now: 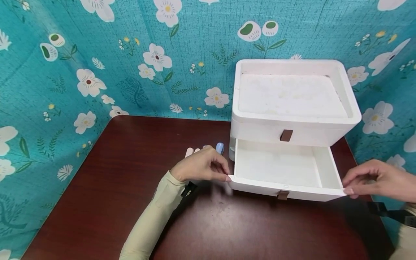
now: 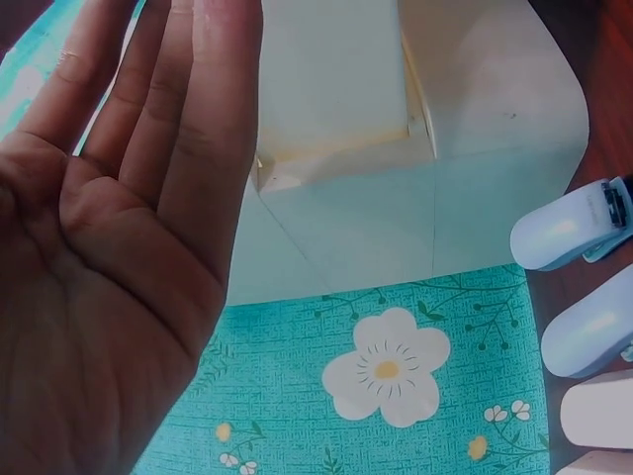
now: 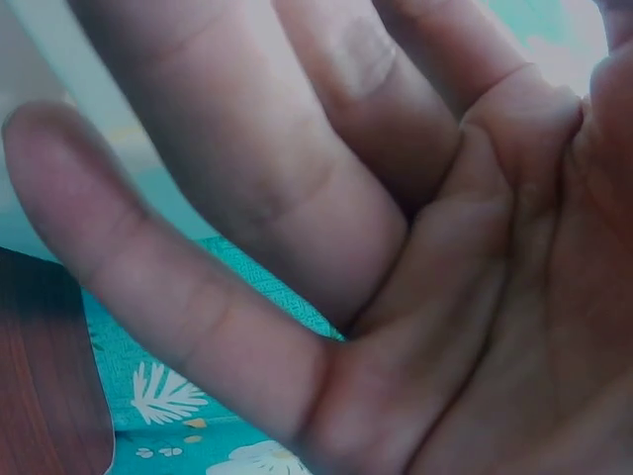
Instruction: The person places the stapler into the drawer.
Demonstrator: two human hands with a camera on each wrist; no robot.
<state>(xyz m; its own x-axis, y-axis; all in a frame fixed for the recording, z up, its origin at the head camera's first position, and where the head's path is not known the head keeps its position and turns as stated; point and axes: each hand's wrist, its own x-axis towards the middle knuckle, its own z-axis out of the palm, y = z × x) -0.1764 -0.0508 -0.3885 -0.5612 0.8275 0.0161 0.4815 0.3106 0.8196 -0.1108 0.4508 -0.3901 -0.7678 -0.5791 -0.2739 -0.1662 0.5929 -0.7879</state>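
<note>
A white two-tier drawer cabinet [image 1: 295,130] with an open-topped tray stands at the back right in the head view. Its lower drawer [image 1: 316,193] is pulled out and bare inside, with a brown tab [image 1: 283,195] on the front. My left hand [image 1: 203,165] pinches the left end of the drawer front between thumb and fingers. At the opposite end, my right hand [image 1: 383,180] grips the right corner, thumb over the front. In the wrist views, the left palm [image 2: 119,267] and right fingers [image 3: 267,198] appear large, hiding their contact points.
Beside the cabinet's left side lie a blue rounded object [image 1: 220,147] and pale pink ones [image 1: 189,151], partly behind the left hand. The dark red-brown table [image 1: 107,191] meets a teal floral cloth [image 1: 182,65] at back and sides. The upper drawer has a brown tab [image 1: 286,135].
</note>
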